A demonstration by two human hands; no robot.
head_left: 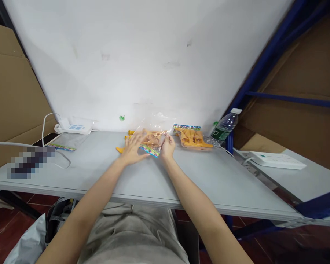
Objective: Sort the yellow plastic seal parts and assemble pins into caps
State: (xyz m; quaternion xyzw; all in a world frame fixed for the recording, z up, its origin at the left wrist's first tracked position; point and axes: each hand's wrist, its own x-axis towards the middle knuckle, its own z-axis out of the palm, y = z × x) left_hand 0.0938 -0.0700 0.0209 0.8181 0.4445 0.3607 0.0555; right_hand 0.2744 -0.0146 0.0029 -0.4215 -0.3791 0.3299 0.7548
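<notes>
A clear plastic bag [151, 150] with a colourful printed strip along its lower edge is in the middle of the table. Yellow-orange plastic pieces show through and behind the film; their exact kind I cannot make out. My right hand [167, 147] is closed, pinching the right side of this bag. Over the bag's left part my left hand [133, 149] lies with fingers spread, seemingly against the film. Loose yellow pieces [120, 149] stick out beside and behind it. To the right lies a second clear packet [192, 137] with orange plastic pieces and a printed header.
A tilted water bottle [224, 126] stands at the back right by a blue frame post. At the left are a white power strip [75, 127], a flat clear bag [67, 141], a phone [46, 139] and cables. Another power strip [277, 160] lies far right. A white panel [154, 66] rises behind.
</notes>
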